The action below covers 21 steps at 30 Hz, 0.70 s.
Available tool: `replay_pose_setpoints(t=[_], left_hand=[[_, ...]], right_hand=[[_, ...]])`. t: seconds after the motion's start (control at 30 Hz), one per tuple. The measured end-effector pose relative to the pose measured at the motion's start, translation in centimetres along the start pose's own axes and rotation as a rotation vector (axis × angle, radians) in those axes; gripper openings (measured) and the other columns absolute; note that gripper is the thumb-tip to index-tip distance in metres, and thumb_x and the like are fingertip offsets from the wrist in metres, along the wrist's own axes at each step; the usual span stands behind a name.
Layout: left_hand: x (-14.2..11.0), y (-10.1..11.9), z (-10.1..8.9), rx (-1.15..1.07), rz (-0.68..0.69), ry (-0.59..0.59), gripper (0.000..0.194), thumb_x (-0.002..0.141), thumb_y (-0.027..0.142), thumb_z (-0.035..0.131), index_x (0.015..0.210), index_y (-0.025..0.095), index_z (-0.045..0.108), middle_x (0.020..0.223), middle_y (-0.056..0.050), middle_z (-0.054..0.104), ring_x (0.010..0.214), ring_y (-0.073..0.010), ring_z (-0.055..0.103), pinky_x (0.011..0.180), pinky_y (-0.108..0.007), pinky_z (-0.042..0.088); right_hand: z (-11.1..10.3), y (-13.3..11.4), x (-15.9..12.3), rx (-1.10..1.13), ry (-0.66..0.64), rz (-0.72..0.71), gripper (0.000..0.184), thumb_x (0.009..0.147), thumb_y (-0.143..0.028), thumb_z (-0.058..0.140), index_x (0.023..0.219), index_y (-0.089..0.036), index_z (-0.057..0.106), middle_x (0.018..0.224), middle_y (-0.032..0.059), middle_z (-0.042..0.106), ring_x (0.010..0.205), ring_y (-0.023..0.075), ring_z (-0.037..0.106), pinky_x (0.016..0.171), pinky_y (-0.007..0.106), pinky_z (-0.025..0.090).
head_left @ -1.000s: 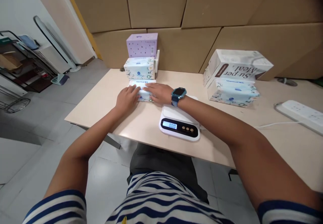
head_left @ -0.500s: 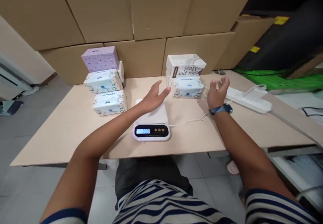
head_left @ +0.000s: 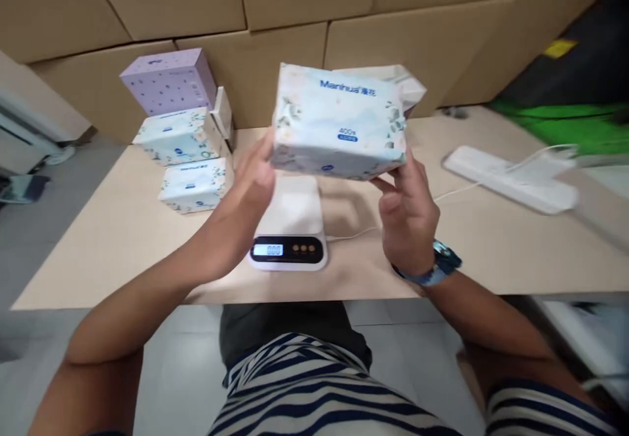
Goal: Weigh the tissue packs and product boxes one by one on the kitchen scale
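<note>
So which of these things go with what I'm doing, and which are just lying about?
In use, apparently:
tissue pack in left hand and right hand
lit scale
probably the two matching packs, left

Apparently just lying about:
purple box
white box behind the held pack

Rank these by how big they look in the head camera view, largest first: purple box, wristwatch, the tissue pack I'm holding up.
1. Tissue pack, though being nearer the camera enlarges it
2. Purple box
3. Wristwatch
</note>
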<state>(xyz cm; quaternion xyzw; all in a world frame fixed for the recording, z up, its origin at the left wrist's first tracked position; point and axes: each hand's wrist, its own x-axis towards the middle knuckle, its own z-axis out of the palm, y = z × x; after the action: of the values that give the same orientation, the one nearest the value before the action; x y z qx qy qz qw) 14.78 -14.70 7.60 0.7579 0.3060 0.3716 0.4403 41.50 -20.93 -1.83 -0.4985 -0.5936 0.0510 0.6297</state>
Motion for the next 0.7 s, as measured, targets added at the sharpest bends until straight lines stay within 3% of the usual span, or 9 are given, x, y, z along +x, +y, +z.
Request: replay_pose_setpoints(t=[0.07, 0.13, 0.2, 0.3, 0.4, 0.57, 0.7], left_hand=[[-2.8, -0.6, -1.8, 0.09, -0.052, 0.101, 0.088, 0.096, 0.098, 0.037, 0.164, 0.046, 0.057, 0.184, 0.006, 0.041, 0.178, -0.0354, 0.02, 0.145, -0.051, 0.019], [-4.2, -2.4, -2.5, 0.077, -0.161, 0.188, 0.086, 0.097, 0.097, 0.039, 0.157, 0.04, 0.063, 0.176, -0.001, 0.05, 0.169, -0.0358, 0.036, 0.137, -0.049, 0.032], [-4.2, -4.4, -2.8, -0.039, -0.326, 0.21, 0.086, 0.094, 0.098, 0.046, 0.14, 0.031, 0.074, 0.159, -0.009, 0.065, 0.148, -0.0347, 0.056, 0.116, -0.043, 0.049], [-3.1, -6.4, -2.9, -0.277, -0.477, 0.226, 0.085, 0.082, 0.101, 0.059, 0.109, 0.023, 0.078, 0.125, -0.013, 0.076, 0.115, -0.0296, 0.066, 0.083, -0.035, 0.054], [-2.3, -7.6, -2.5, -0.386, -0.419, 0.274, 0.077, 0.077, 0.097, 0.071, 0.104, 0.025, 0.077, 0.116, -0.01, 0.075, 0.109, -0.0261, 0.065, 0.079, -0.031, 0.053], [-2.7, -9.6, -1.4, -0.421, -0.289, 0.262, 0.07, 0.082, 0.093, 0.074, 0.103, 0.027, 0.078, 0.121, -0.008, 0.078, 0.113, -0.0245, 0.066, 0.089, -0.031, 0.055], [-2.8, -10.5, -1.5, -0.441, -0.318, 0.288, 0.064, 0.085, 0.089, 0.073, 0.101, 0.027, 0.079, 0.119, -0.008, 0.08, 0.111, -0.0241, 0.069, 0.086, -0.03, 0.057]], right_hand=[[1.2, -1.1, -1.8, 0.046, -0.184, 0.02, 0.089, 0.103, -0.08, 0.052, 0.178, -0.036, 0.037, 0.172, 0.0137, 0.048, 0.156, 0.037, 0.056, 0.125, 0.056, 0.059], [2.4, -1.2, -2.6, 0.068, -0.313, 0.132, 0.091, 0.099, -0.082, 0.059, 0.173, -0.031, 0.045, 0.169, 0.0166, 0.053, 0.152, 0.037, 0.061, 0.125, 0.058, 0.059], [3.3, -0.7, -2.5, 0.124, -0.426, 0.331, 0.09, 0.097, -0.085, 0.06, 0.165, -0.028, 0.053, 0.163, 0.0184, 0.06, 0.146, 0.0372, 0.065, 0.124, 0.062, 0.059], [3.9, -0.2, -1.5, 0.203, -0.472, 0.59, 0.102, 0.09, -0.096, 0.056, 0.163, -0.025, 0.051, 0.161, 0.0198, 0.064, 0.14, 0.0373, 0.069, 0.124, 0.066, 0.057], [3.7, -0.2, -0.7, 0.149, -0.405, 0.658, 0.115, 0.084, -0.104, 0.05, 0.165, -0.021, 0.046, 0.151, 0.02, 0.07, 0.135, 0.0366, 0.072, 0.127, 0.065, 0.053], [3.1, 0.1, -0.4, 0.099, -0.423, 0.673, 0.119, 0.085, -0.107, 0.039, 0.162, -0.019, 0.051, 0.118, 0.0159, 0.08, 0.112, 0.0332, 0.078, 0.114, 0.058, 0.063], [2.9, 0.4, -0.6, 0.059, -0.426, 0.605, 0.103, 0.092, -0.102, 0.036, 0.154, -0.024, 0.063, 0.132, 0.0159, 0.079, 0.126, 0.035, 0.076, 0.121, 0.063, 0.058]])
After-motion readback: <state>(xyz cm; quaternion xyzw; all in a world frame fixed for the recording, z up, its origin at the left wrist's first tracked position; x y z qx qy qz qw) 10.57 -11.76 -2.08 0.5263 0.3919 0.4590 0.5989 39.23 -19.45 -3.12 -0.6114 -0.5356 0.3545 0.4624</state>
